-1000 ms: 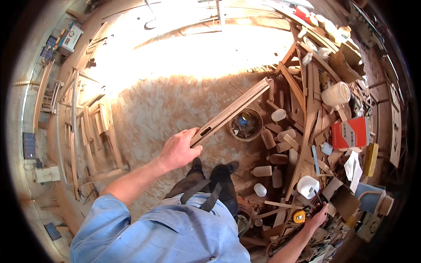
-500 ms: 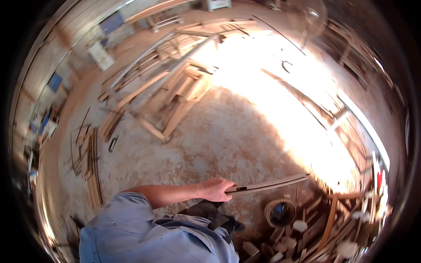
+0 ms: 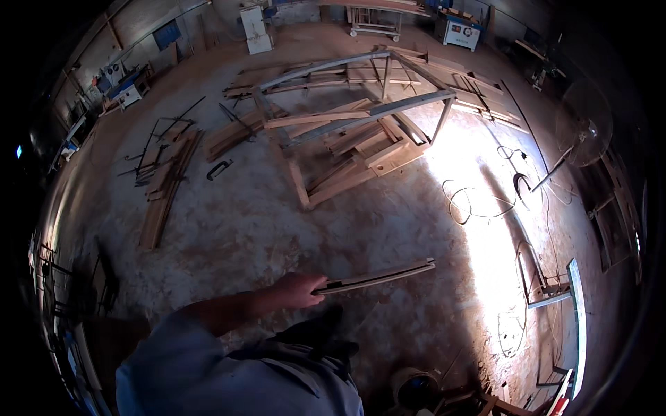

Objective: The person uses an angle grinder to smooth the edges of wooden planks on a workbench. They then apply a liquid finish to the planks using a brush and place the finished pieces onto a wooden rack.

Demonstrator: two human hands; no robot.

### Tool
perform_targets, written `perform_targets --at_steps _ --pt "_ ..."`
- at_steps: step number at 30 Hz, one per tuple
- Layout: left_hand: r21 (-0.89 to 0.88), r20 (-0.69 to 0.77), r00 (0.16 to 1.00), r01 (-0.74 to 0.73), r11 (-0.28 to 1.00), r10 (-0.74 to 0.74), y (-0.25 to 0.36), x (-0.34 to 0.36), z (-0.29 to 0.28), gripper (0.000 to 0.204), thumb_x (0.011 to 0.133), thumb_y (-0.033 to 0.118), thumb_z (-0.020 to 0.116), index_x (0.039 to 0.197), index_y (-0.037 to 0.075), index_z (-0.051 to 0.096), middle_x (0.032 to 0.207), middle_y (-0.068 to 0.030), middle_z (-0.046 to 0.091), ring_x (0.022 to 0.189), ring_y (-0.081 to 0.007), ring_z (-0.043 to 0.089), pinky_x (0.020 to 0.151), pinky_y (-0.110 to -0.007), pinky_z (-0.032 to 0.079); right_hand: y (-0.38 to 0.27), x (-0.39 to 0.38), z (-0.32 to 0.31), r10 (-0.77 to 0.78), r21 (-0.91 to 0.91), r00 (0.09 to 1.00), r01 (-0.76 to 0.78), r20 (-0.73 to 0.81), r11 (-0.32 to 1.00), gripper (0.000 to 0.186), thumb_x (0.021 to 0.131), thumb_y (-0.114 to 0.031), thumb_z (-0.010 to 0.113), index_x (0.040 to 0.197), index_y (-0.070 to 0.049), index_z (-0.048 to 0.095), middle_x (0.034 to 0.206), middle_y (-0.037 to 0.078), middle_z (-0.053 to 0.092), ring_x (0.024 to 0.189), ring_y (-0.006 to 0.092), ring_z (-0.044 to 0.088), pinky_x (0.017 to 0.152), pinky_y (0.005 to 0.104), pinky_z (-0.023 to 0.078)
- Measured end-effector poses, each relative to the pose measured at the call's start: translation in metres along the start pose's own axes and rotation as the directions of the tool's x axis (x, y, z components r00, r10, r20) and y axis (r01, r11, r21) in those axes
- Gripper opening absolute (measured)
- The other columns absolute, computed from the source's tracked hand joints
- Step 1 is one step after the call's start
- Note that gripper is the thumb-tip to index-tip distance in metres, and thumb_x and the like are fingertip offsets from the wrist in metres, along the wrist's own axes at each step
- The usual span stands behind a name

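My left hand (image 3: 300, 290) is closed around the near end of a long, narrow wooden piece (image 3: 385, 275). The piece points out to the right at about waist height, above the floor. A dark slot shows in it close to my fingers, and its far end looks notched. A dark line runs along its length; whether it is one piece or two strips together I cannot tell. My right hand is out of view.
Ahead stands a frame (image 3: 347, 123) of beams with boards inside it. Stacked boards (image 3: 168, 191) and a C-clamp (image 3: 220, 170) lie left. Cables (image 3: 479, 208) cross the sunlit floor at right, near a standing fan (image 3: 584, 128). A round container (image 3: 414, 388) and wood scraps are lower right.
My view has swung to the left and up, so more of the far workshop shows and the scrap pile has slid toward the lower edge. The wooden piece stays in my left hand.
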State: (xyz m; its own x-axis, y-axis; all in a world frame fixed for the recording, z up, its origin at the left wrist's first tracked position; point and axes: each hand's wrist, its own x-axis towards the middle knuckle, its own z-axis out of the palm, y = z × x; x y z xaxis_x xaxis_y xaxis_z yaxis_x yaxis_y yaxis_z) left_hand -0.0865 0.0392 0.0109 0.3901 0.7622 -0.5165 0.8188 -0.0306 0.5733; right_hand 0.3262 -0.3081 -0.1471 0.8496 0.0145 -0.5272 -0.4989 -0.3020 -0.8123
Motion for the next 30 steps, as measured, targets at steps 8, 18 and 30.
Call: perform_targets --at_steps 8,18,30 --pt "0.222 -0.472 0.877 0.013 0.975 0.096 -0.094 0.046 -0.071 0.031 0.085 0.032 0.068 0.105 0.01 0.059 0.1 -0.0106 0.065 0.097 -0.0344 0.064 0.081 -0.047 0.051 0.009 -0.003 0.086 0.022 -0.236 0.973 0.034 0.229 0.971 0.031 0.097 -0.033 0.057 0.096 -0.003 0.066 0.08 0.008 0.063 0.072 0.022 0.058 0.06 0.038 0.051" --pt "0.267 -0.705 0.691 0.05 0.962 0.16 -0.221 0.249 -0.259 0.036 0.081 0.024 0.073 0.113 0.012 0.063 0.11 -0.0101 0.063 0.105 -0.0313 0.06 0.09 -0.044 0.049 0.001 -0.043 0.249 0.176 -0.519 0.914 0.043 0.365 0.854 0.039 0.099 -0.039 0.053 0.11 -0.002 0.062 0.089 0.006 0.065 0.077 0.022 0.063 0.067 0.0391 0.051" --pt "0.309 -0.653 0.715 -0.05 0.95 0.25 -0.281 0.397 -0.357 0.037 0.08 0.025 0.074 0.111 0.009 0.062 0.108 -0.0103 0.06 0.111 -0.0322 0.055 0.095 -0.044 0.046 -0.071 -0.131 0.422 0.137 -0.542 0.839 0.207 0.527 0.814 0.036 0.101 -0.036 0.05 0.098 -0.001 0.06 0.069 0.009 0.062 0.051 0.0197 0.06 0.043 0.0312 0.049"
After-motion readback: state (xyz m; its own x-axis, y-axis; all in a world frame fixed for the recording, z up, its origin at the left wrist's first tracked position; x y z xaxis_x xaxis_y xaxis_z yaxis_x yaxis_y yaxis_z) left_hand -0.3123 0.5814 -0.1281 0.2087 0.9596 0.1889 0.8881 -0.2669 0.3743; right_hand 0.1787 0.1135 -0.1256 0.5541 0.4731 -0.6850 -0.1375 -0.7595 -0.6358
